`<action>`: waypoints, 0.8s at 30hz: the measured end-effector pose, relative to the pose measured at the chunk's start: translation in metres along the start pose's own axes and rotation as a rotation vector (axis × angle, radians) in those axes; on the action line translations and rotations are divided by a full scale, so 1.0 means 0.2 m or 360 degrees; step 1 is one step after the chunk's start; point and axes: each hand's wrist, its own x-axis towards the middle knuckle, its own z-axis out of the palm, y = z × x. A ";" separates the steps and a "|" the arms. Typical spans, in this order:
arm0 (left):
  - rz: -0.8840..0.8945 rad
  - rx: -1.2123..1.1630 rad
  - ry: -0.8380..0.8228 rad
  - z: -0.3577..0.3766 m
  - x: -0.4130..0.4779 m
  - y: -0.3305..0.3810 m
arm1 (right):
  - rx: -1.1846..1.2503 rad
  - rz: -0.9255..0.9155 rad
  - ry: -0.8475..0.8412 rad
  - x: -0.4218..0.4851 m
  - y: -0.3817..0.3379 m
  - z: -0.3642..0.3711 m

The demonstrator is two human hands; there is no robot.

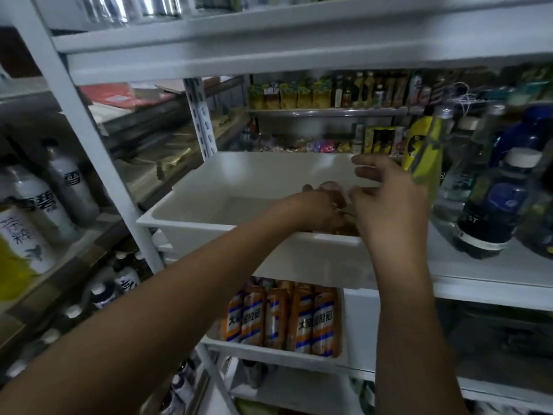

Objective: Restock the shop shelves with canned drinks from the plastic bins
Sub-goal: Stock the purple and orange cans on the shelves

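Bin: white rectangular plastic bin [209, 187], brownish cans [348, 230] at its right end.
Left hand [317, 211]: inside bin's right end, fingers curled, grip too blurred to tell.
Right hand [389, 205]: over bin's right end, fingers spread.

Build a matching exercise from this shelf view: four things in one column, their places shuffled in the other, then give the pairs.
Things
1. white bin
2. orange cans
3. yellow bottle
4. left hand

Places
A. standing to the right of the bin
B. reaching down inside the bin
C. on the shelf, its left half bare inside
D. upright in a row, one level lower

Pairs: 1-C, 2-D, 3-A, 4-B
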 end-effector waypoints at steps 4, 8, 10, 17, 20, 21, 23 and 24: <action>0.0142 -0.0230 -0.0030 -0.02 -0.06 0.05 | -0.0003 -0.0007 -0.0005 0.00 -0.01 0.00; 0.0183 -0.0266 -0.0141 -0.03 -0.09 0.06 | -0.0039 0.0002 -0.0011 0.01 0.00 0.01; 0.0165 -0.0310 -0.0131 -0.03 -0.10 0.06 | -0.0051 -0.0007 -0.0003 0.01 0.01 0.01; -0.0010 -0.0604 -0.0089 -0.08 -0.16 0.10 | -0.0124 -0.0033 -0.0007 0.01 0.02 0.01; -0.0093 -0.0778 -0.0020 -0.09 -0.16 0.08 | -0.0125 -0.0030 -0.0016 0.01 0.01 0.00; -0.0118 -0.0868 0.0001 -0.09 -0.17 0.08 | -0.0127 -0.0031 -0.0020 0.01 0.01 0.00; -0.0173 -0.1062 0.0025 -0.10 -0.18 0.06 | -0.0143 -0.0035 -0.0026 0.01 0.01 0.00; -0.0188 -0.1142 0.0031 -0.10 -0.19 0.06 | -0.0146 -0.0034 -0.0029 0.01 0.01 0.00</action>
